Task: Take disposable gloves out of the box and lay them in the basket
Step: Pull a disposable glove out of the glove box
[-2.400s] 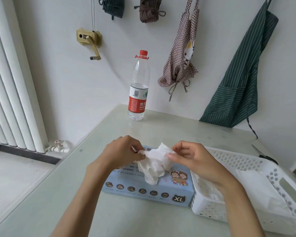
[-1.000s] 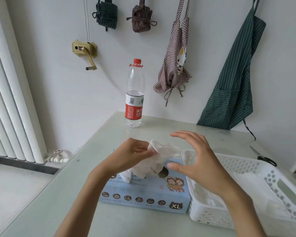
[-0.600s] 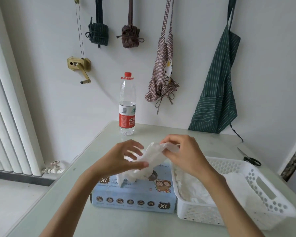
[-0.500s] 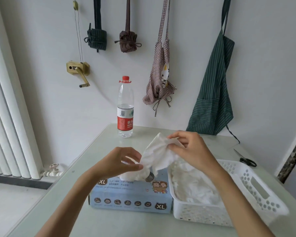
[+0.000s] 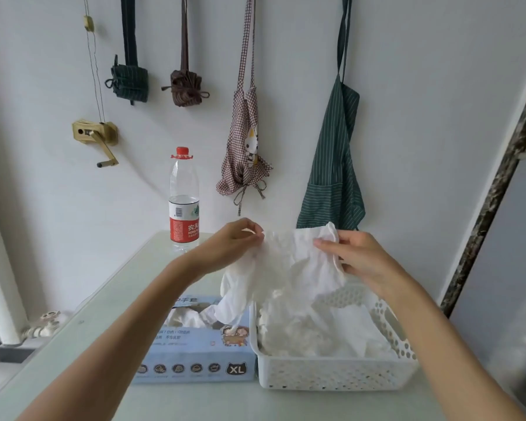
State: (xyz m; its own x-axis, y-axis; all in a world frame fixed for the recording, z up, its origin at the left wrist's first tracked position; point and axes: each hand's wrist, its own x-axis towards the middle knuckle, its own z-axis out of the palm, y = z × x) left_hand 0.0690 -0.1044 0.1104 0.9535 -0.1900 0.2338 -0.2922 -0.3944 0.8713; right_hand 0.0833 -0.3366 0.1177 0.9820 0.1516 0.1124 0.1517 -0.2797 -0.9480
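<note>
Glove [image 5: 289,262], thin and white, is stretched in the air above the table, over the near-left part of the basket [image 5: 334,375] and the right end of the box [image 5: 195,354]. Its long axis runs from the upper right, where the open cuff is, down to the lower left, where its loose finger parts hang toward the box opening. The upper edge lies almost level between the two hands.

The left hand [image 5: 228,244] pinches the left upper edge of the glove with curled fingers, palm side turned away, the forearm coming up from the lower left. The right hand [image 5: 359,256] holds the cuff between thumb and bent fingers, its forearm rising from the lower right across the basket's right side.

The basket is white with many holes and has more crumpled white gloves [image 5: 316,329] inside. The blue box touches its left wall, marked XL on the front, with white material showing in its opening. Both stand on a pale green table [image 5: 110,323]. Farther back a water bottle [image 5: 183,205] with a red cap stands upright near the wall, well apart from the box. On the wall hang a checked apron [image 5: 245,165] and a green striped apron [image 5: 334,177].
</note>
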